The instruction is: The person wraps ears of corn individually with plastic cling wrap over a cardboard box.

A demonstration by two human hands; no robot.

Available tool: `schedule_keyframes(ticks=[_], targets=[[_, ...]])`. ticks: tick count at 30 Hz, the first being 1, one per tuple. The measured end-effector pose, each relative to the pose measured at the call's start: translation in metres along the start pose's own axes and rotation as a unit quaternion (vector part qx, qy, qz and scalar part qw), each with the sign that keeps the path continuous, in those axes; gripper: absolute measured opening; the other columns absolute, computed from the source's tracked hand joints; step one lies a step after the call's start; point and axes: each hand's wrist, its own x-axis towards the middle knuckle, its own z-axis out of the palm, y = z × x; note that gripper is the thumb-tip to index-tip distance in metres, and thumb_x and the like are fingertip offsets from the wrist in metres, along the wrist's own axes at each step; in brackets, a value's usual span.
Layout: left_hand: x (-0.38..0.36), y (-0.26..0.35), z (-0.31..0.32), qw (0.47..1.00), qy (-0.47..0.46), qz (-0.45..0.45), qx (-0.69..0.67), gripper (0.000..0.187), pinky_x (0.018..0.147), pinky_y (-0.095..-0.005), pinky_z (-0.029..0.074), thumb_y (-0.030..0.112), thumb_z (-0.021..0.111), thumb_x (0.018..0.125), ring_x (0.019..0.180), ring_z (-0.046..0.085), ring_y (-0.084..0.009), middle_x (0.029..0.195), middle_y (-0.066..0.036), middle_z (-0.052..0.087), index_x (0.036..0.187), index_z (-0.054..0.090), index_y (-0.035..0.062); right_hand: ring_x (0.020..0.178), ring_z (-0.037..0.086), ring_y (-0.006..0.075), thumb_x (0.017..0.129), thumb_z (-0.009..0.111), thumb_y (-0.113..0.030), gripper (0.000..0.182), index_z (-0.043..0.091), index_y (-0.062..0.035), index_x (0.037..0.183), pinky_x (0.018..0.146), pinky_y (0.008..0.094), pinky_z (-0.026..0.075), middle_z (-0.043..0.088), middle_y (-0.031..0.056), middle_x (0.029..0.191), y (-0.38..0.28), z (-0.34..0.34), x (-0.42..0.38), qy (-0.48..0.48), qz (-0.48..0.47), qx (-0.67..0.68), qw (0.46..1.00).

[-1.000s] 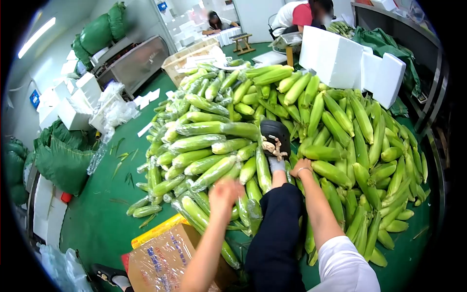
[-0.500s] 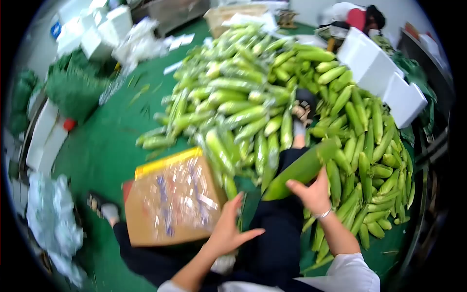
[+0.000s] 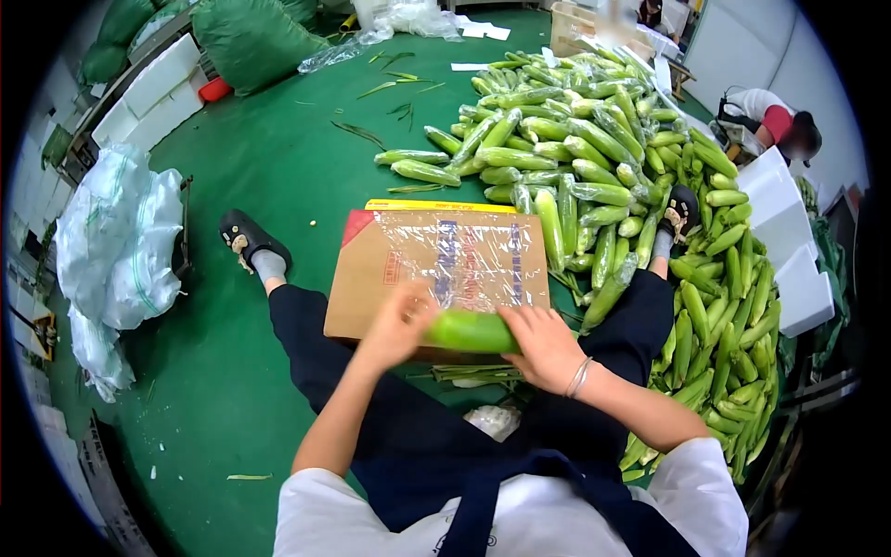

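An ear of corn (image 3: 469, 331) in its green husk lies crosswise just above the near edge of a cardboard box (image 3: 371, 288). My right hand (image 3: 548, 351), with a bracelet at its wrist, is wrapped round the right end of this ear. At its left end is my left hand (image 3: 399, 325), fingers curled in against the tip and blurred by motion. Clear plastic film (image 3: 473, 251) covers much of the box top. Between my legs, under the box's near edge, lie husk scraps (image 3: 473, 373) and a whitish bundle (image 3: 494, 422).
Film-wrapped ears (image 3: 557, 139) are heaped beyond the box. Unwrapped ears (image 3: 724, 343) pile up by my right leg. White foam boxes (image 3: 789, 241) border that pile. Bluish plastic bags (image 3: 121, 241) stand at left, a green sack (image 3: 251, 42) behind. Another person (image 3: 770, 121) bends over at far right.
The ear has moved from my right hand's side to over the box, turning level. My left hand has closed from spread fingers and come to its end. The view has shifted.
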Motion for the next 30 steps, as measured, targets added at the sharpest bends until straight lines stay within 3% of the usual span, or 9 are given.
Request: schedule_keyframes(ticks=[2,4,8,11,12,15,17,19,30], targets=[[0.009,-0.012,-0.034,0.92,0.18,0.036,0.347,0.052,0.076,-0.0388,0.051,0.037,0.068,0.088,0.083,0.062,-0.0274,0.099,-0.019,0.061,0.115,0.052,-0.0048,0.105,0.054,0.0402,0.077,0.072,-0.012,0.066,0.039,0.001,0.132,0.089,0.0456,0.043,0.056,0.0222,0.113,0.009,0.021,0.018,0.078,0.063,0.068,0.993],[0.007,-0.051,-0.041,0.841,0.01,-0.089,0.533,0.056,0.069,-0.0421,0.052,0.048,0.066,0.086,0.076,0.064,-0.0342,0.09,-0.021,0.062,0.102,0.056,-0.005,0.104,0.052,0.0392,0.075,0.071,-0.01,0.063,0.041,-0.0006,0.13,0.09,0.0451,0.043,0.054,0.0205,0.11,0.03,0.049,0.046,0.133,0.075,0.119,0.981],[0.003,-0.069,-0.027,0.8,-0.016,-0.033,0.599,0.05,0.062,-0.0477,0.05,0.046,0.062,0.086,0.067,0.064,-0.0404,0.072,-0.023,0.064,0.078,0.061,-0.0028,0.107,0.052,0.0359,0.074,0.074,-0.012,0.061,0.047,-0.0054,0.127,0.091,0.0427,0.044,0.053,0.0159,0.114,0.054,0.09,0.088,0.102,0.079,0.111,0.985],[-0.005,-0.083,-0.059,0.949,-0.04,-0.127,0.287,0.031,0.05,-0.0382,0.046,0.024,0.056,0.091,0.052,0.057,-0.024,0.066,-0.01,0.062,0.074,0.059,-0.0022,0.108,0.052,0.0328,0.072,0.076,-0.013,0.064,0.048,-0.0064,0.129,0.091,0.042,0.044,0.052,0.0126,0.118,0.059,0.101,0.081,0.071,0.06,0.084,0.992],[-0.018,-0.072,-0.07,0.955,-0.022,-0.294,-0.015,0.026,0.048,-0.0349,0.043,0.019,0.055,0.093,0.053,0.052,-0.0179,0.068,-0.008,0.059,0.077,0.059,-0.0016,0.108,0.052,0.0328,0.072,0.076,-0.013,0.064,0.048,-0.0064,0.129,0.091,0.042,0.044,0.052,0.0126,0.118,0.059,0.103,0.076,0.07,0.06,0.09,0.992],[-0.035,-0.047,-0.07,0.882,-0.004,-0.183,-0.435,0.022,0.058,-0.0339,0.048,0.015,0.054,0.094,0.063,0.06,-0.0193,0.076,-0.013,0.064,0.082,0.061,-0.0022,0.109,0.052,0.0285,0.07,0.076,-0.016,0.068,0.047,-0.0068,0.131,0.09,0.0399,0.044,0.052,0.009,0.121,0.047,0.084,0.067,-0.029,-0.042,0.041,0.998],[-0.006,-0.017,-0.022,0.956,0.183,-0.083,-0.214,0.019,0.073,-0.0336,0.051,0.012,0.055,0.094,0.079,0.065,-0.0221,0.089,-0.015,0.068,0.087,0.062,-0.0039,0.109,0.052,0.0283,0.07,0.076,-0.017,0.07,0.047,-0.0067,0.132,0.09,0.0395,0.043,0.052,0.0088,0.121,0.047,0.087,0.077,-0.041,-0.068,0.024,0.997],[0.033,-0.031,-0.006,0.992,0.075,0.064,0.078,0.017,0.083,-0.0354,0.049,0.011,0.057,0.094,0.094,0.063,-0.026,0.099,-0.016,0.067,0.098,0.063,-0.0042,0.108,0.053,0.0285,0.073,0.076,-0.026,0.07,0.046,-0.0067,0.134,0.091,0.0396,0.041,0.055,0.0094,0.12,0.053,0.086,0.087,-0.071,-0.107,0.01,0.992],[0.033,-0.031,-0.012,0.838,-0.118,0.203,0.492,0.096,0.094,-0.0468,0.037,0.041,0.085,0.056,0.111,0.048,-0.0353,0.122,-0.016,0.051,0.136,0.045,0.0067,0.108,0.051,0.0305,0.08,0.071,-0.034,0.061,0.049,-0.0023,0.128,0.092,0.0424,0.039,0.053,0.015,0.121,0.055,0.086,0.072,-0.057,0.097,0.098,0.989]])
